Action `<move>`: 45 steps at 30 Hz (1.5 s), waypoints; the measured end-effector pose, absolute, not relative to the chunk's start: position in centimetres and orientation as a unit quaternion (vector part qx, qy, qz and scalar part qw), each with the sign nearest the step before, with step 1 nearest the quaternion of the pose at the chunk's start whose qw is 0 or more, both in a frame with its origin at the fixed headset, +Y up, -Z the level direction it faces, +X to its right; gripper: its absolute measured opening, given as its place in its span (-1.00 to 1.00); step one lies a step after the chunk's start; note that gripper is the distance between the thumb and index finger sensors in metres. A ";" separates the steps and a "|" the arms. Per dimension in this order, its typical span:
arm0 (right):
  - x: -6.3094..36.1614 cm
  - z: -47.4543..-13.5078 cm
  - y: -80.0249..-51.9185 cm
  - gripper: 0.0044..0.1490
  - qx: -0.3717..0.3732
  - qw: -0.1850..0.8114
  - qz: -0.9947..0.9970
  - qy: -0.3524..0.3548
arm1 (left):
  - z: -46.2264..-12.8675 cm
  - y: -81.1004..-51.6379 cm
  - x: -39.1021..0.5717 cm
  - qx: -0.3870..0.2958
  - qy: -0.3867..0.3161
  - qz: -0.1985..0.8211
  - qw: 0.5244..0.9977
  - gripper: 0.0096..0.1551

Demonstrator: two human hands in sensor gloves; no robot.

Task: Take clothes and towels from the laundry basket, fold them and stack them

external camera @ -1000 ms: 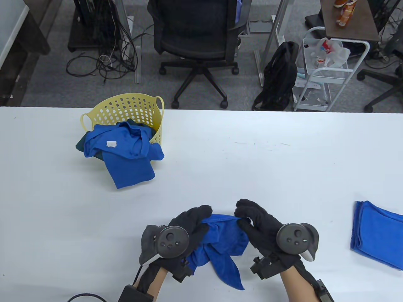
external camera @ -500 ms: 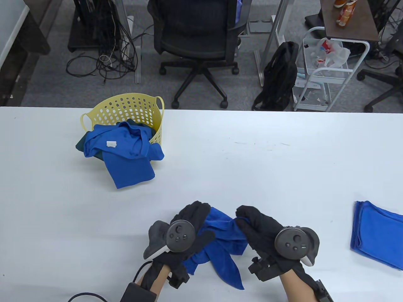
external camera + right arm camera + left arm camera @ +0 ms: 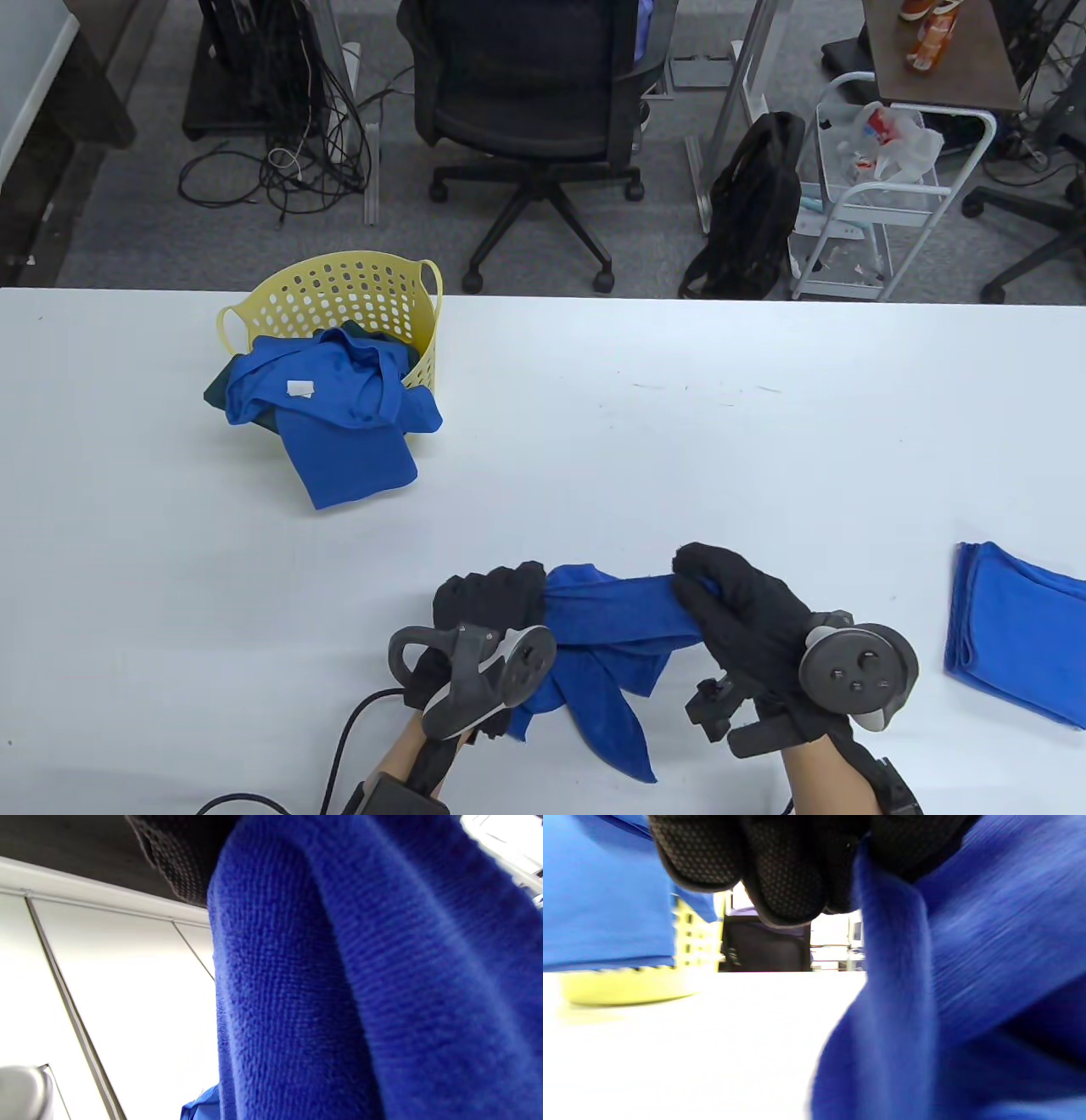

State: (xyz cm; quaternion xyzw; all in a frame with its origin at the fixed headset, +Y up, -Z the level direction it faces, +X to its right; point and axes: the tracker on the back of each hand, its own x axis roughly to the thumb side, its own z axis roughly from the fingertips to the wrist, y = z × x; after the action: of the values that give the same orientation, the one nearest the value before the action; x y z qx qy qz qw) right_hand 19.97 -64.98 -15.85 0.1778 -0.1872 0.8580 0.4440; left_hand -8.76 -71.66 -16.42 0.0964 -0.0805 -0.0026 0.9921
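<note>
A crumpled blue towel [image 3: 612,628] hangs between my two hands near the table's front edge. My left hand [image 3: 492,598] grips its left end, and my right hand [image 3: 721,594] grips its right end; the top edge is stretched between them and a tail droops toward the table. The towel fills the left wrist view [image 3: 967,984] and the right wrist view [image 3: 360,984], with gloved fingers [image 3: 780,870] closed over it. A yellow laundry basket [image 3: 348,293] stands at the back left, with blue clothes [image 3: 339,407] spilling out onto the table.
A folded blue towel [image 3: 1018,632] lies at the right edge of the white table [image 3: 679,458]. An office chair [image 3: 530,110], a black bag [image 3: 755,204] and a white cart [image 3: 882,195] stand on the floor beyond the table's far edge.
My hands have moved apart, the right one to the right. The towel's top edge is now pulled out straight between them. My left wrist has turned, so its tracker faces sideways.
</note>
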 end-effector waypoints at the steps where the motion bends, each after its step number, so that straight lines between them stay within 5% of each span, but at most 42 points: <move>1: 20.4 -15.9 -64.9 -0.54 0.172 0.443 0.859 -0.192 | -16.7 -71.9 -9.4 0.093 -0.067 -0.001 0.993 -0.48; 4: 21.0 -16.1 -64.9 -0.54 0.160 0.450 0.858 -0.190 | -17.5 -72.2 -11.1 0.090 -0.041 0.016 0.995 -0.54; 9: 21.8 -16.4 -65.2 -0.53 0.133 0.451 0.862 -0.190 | -18.5 -72.3 -14.3 0.037 -0.077 0.253 0.964 -0.58; 14: 23.6 -17.0 -65.7 -0.53 0.095 0.469 0.858 -0.189 | -18.9 -71.5 -16.4 -0.006 -0.214 0.365 0.906 -0.40; 19: 24.6 -17.8 -67.0 -0.53 0.062 0.472 0.865 -0.162 | -19.0 -70.2 -17.0 -0.068 -0.282 0.497 0.818 -0.58; 24: 25.2 -18.1 -67.8 -0.53 0.043 0.475 0.866 -0.151 | -18.6 -69.8 -16.3 -0.078 -0.283 0.379 0.878 -0.63; 27: 25.3 -18.0 -67.6 -0.52 0.044 0.479 0.863 -0.155 | -18.5 -70.0 -15.4 -0.090 -0.275 0.344 0.893 -0.10; 29: 25.4 -18.0 -67.5 -0.52 0.046 0.478 0.862 -0.159 | -18.3 -69.8 -14.8 -0.070 -0.261 0.294 0.917 -0.04; 31: 25.5 -17.9 -67.4 -0.53 0.044 0.480 0.861 -0.164 | -18.0 -69.5 -14.5 -0.018 -0.231 0.250 0.940 -0.20; 35: 27.0 -17.8 -67.2 -0.53 0.016 0.458 0.866 -0.200 | -18.1 -69.8 -16.4 0.022 -0.139 0.213 0.967 0.20; 40: 26.9 -17.7 -67.1 -0.53 0.021 0.453 0.869 -0.200 | -18.6 -70.5 -17.7 0.006 -0.087 0.169 0.982 -0.44; 45: 27.7 -17.4 -66.8 -0.53 0.011 0.430 0.873 -0.228 | -18.7 -70.1 -20.0 0.011 -0.110 0.265 0.958 -0.47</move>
State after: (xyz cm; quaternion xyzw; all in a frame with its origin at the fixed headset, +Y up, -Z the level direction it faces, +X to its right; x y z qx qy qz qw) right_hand 27.73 -66.78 -17.38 0.0108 -0.2285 0.8731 0.4305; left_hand -20.02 -70.06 -18.69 0.0114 -0.1100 0.2653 0.9578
